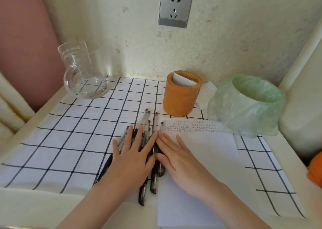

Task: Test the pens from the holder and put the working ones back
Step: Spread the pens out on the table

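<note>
head view | worn high, looking forward-down | close over table (52,159) | wall (122,37) behind

A bundle of pens (153,181), clear barrels with black grips, lies flat and roughly parallel on the worktop along the left edge of a white sheet of paper (200,159) that bears rows of small dark marks near its far edge. The orange-brown cylindrical holder (181,98) stands upright just beyond, a folded white slip (181,81) inside.

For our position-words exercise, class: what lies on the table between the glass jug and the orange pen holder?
Only bare checked tablecloth lies between the glass jug and the orange pen holder, as the head view shows.
</note>
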